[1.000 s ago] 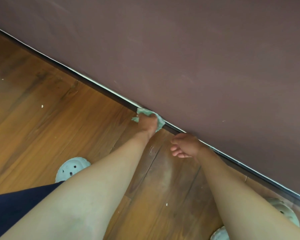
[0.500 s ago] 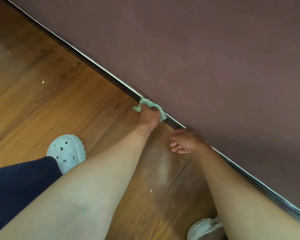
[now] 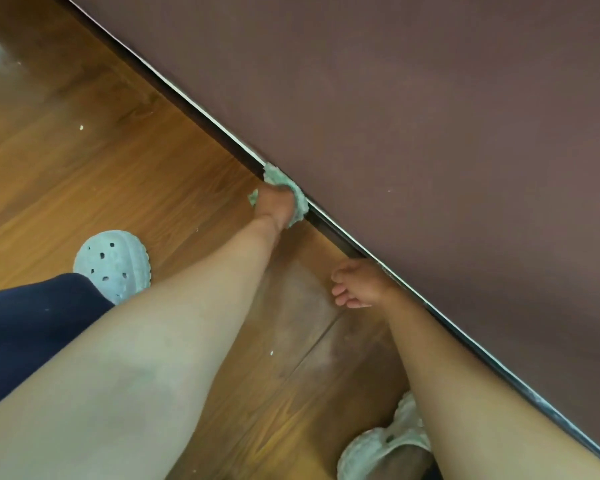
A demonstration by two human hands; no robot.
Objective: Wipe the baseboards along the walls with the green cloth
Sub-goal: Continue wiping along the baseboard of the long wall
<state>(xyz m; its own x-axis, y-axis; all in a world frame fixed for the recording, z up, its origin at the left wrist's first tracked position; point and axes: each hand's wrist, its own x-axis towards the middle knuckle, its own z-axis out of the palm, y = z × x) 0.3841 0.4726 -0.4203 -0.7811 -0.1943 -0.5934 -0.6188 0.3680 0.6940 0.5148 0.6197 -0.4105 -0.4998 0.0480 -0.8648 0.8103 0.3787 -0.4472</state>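
The left hand point(image 3: 275, 206) is gripping the bunched green cloth point(image 3: 300, 201) against the top of the baseboard point(image 3: 328, 227), the right hand point(image 3: 359, 284) is hanging empty and loosely curled nearer along it, and the cloth, being so small, is probably risking missing the lower face.

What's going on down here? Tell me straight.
A person is wiping the baseboard. The left hand holds the green cloth against it where the wall meets the wood floor. The right hand hangs beside the baseboard, fingers loosely curled, holding nothing. Pale clogs are on both feet.
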